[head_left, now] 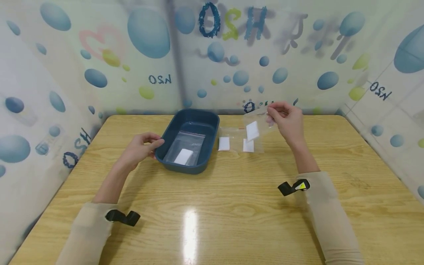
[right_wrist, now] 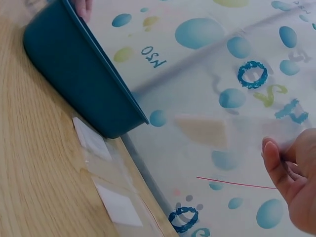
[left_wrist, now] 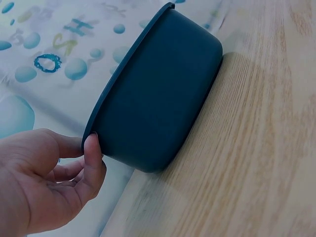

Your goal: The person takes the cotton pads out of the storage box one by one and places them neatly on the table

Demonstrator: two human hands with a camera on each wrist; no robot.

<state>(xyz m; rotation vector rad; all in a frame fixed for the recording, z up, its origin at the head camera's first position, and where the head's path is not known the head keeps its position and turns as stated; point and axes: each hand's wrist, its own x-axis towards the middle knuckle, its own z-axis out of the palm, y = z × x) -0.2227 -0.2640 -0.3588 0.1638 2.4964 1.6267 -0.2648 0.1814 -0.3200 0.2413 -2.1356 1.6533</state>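
A dark blue plastic basin (head_left: 190, 168) stands on the table, its rim pinched at the left by my left hand (head_left: 140, 149). In the left wrist view that hand (left_wrist: 59, 180) has finger and thumb on either side of the rim. Inside lies a clear zip bag (head_left: 194, 141) with a white card (head_left: 183, 156) in it. My right hand (head_left: 287, 119) pinches the edge of another clear zip bag (head_left: 260, 118), which hangs in the air with a white card (head_left: 252, 130) inside. The right wrist view shows this raised bag (right_wrist: 242, 131) against the wall.
Right of the basin, clear bags with two white cards (head_left: 224, 143) lie on the wooden table (head_left: 232, 206); the raised bag overlaps them in the head view. A wall covering (head_left: 232, 92) with blue and green spots stands behind the table's back edge and along its sides.
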